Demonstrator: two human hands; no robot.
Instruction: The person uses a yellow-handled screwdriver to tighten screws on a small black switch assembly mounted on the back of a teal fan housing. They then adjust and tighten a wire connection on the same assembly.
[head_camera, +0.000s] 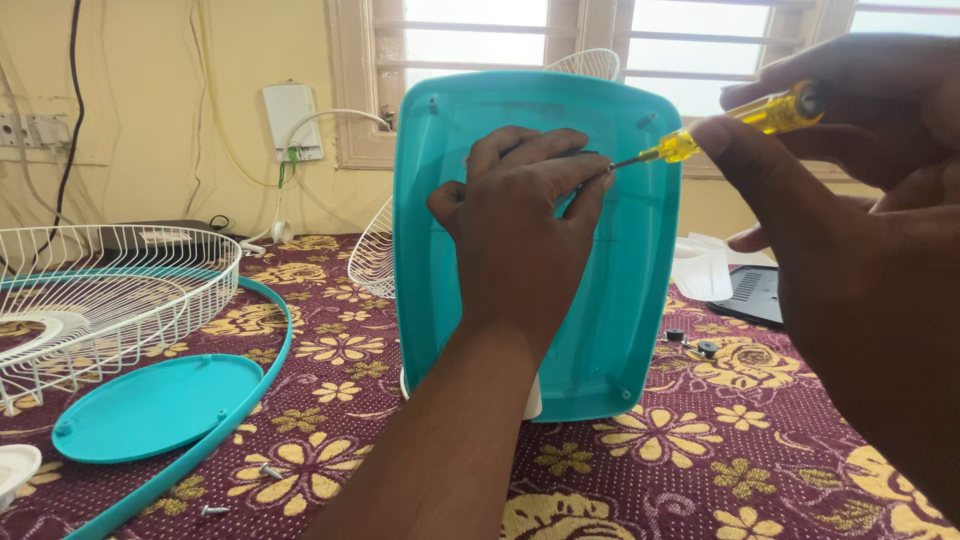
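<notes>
Teal panel: stands upright on the floral tablecloth, braced by left hand with fingers spread flat against it. Right hand: clamped on yellow screwdriver, tip aimed just beside left fingertips. Farther left: white wire guard, teal disc.

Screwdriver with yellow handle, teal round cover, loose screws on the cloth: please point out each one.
screwdriver (770, 115), head view, on its yellow handle.
teal round cover (150, 405), head view, on its flat middle.
loose screw (270, 470), head view, on its shaft.
</notes>
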